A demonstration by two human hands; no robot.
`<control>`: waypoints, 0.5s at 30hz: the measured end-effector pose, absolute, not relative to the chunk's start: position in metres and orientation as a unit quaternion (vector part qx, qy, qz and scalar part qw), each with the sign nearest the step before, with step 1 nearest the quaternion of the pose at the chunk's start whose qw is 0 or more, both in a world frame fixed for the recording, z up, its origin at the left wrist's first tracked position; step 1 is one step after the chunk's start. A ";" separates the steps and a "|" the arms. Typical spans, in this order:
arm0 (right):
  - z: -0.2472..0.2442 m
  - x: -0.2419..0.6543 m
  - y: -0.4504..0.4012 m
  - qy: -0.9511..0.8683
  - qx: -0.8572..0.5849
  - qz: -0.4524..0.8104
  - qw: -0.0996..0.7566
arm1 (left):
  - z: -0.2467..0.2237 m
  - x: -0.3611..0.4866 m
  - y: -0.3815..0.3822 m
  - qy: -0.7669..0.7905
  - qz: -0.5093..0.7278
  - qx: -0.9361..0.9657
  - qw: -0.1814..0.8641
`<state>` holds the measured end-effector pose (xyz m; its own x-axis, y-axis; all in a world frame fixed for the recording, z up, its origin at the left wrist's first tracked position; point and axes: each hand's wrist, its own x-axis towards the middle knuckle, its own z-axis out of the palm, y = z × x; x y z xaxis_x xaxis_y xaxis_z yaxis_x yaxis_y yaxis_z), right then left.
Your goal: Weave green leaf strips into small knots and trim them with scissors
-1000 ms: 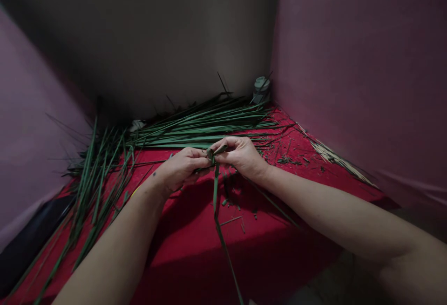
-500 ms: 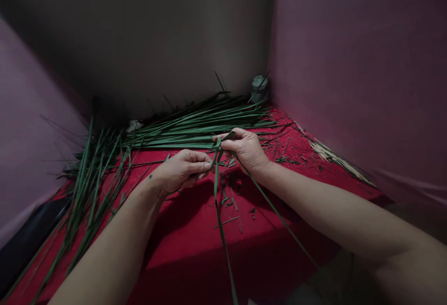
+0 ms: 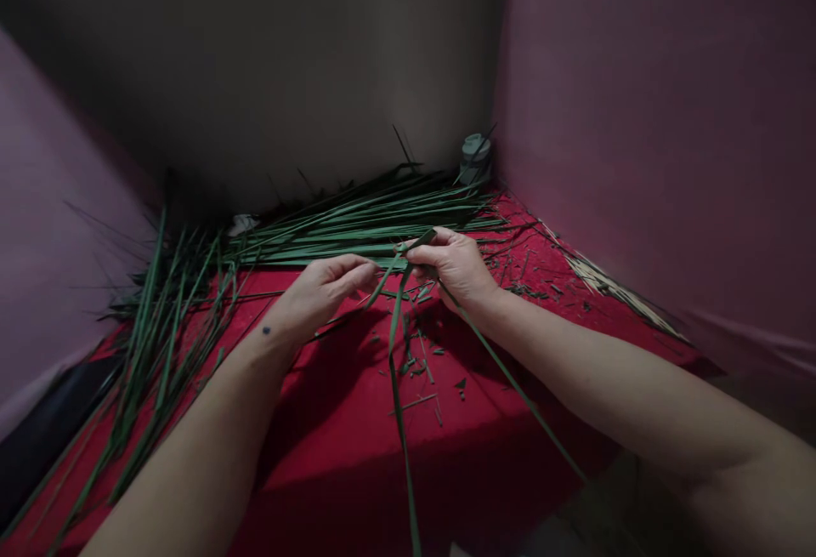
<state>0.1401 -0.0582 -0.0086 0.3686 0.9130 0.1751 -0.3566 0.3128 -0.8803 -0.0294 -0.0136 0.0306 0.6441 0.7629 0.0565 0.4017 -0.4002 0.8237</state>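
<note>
My right hand (image 3: 456,266) pinches a folded or knotted piece of green leaf strip (image 3: 421,241) between thumb and fingers. From the fold, one long strip end (image 3: 393,353) hangs down toward me, and another tail (image 3: 510,377) slants down to the right under my right wrist. A third end bends down to the left, below my left fingertips. My left hand (image 3: 335,285) is beside it with fingers loosely stretched, apart from the fold; its lower fingers are partly hidden.
Long green leaves (image 3: 344,221) lie in a pile along the back wall, more leaves (image 3: 159,353) at the left. Leaf scraps dot the red cloth (image 3: 337,438). A white container (image 3: 475,157) stands in the back corner; pale thin sticks (image 3: 621,298) lie along the right wall.
My left hand has let go of the strip end and drawn slightly up and left. My right hand still holds the fold, shifted a little to the right and up.
</note>
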 end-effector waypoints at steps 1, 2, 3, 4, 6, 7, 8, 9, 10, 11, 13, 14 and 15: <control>-0.010 0.139 -0.059 -0.370 -0.390 0.433 0.724 | 0.030 -0.024 -0.017 0.355 0.241 0.807 0.407; -0.011 0.138 -0.060 -0.384 -0.386 0.432 0.720 | 0.029 -0.019 -0.020 0.352 0.257 0.799 0.413; -0.012 0.136 -0.061 -0.395 -0.381 0.432 0.716 | 0.028 -0.015 -0.023 0.353 0.269 0.788 0.427; -0.012 0.135 -0.062 -0.402 -0.379 0.434 0.712 | 0.027 -0.011 -0.026 0.356 0.283 0.772 0.443; -0.013 0.134 -0.064 -0.405 -0.381 0.445 0.702 | 0.024 -0.006 -0.029 0.368 0.310 0.742 0.466; -0.013 0.134 -0.064 -0.400 -0.384 0.455 0.697 | 0.023 -0.005 -0.030 0.373 0.321 0.731 0.472; -0.013 0.134 -0.065 -0.391 -0.384 0.469 0.692 | 0.023 -0.005 -0.030 0.376 0.327 0.724 0.477; -0.013 0.134 -0.065 -0.380 -0.382 0.488 0.686 | 0.022 -0.006 -0.030 0.378 0.330 0.720 0.480; -0.013 0.134 -0.065 -0.367 -0.378 0.510 0.680 | 0.022 -0.007 -0.030 0.378 0.332 0.717 0.482; -0.012 0.134 -0.065 -0.352 -0.373 0.531 0.674 | 0.022 -0.008 -0.029 0.376 0.332 0.716 0.486; -0.010 0.134 -0.064 -0.321 -0.366 0.569 0.662 | 0.022 -0.010 -0.029 0.374 0.329 0.714 0.492; -0.009 0.134 -0.064 -0.306 -0.366 0.585 0.656 | 0.022 -0.011 -0.029 0.375 0.328 0.713 0.494; -0.008 0.134 -0.064 -0.291 -0.368 0.598 0.650 | 0.021 -0.011 -0.029 0.376 0.328 0.710 0.496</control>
<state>0.1341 -0.0637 -0.0078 0.1157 0.9914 -0.0611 -0.5636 0.0149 -0.8259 -0.0114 -0.0286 0.0212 0.5015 0.8602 0.0924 0.2096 -0.2245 0.9517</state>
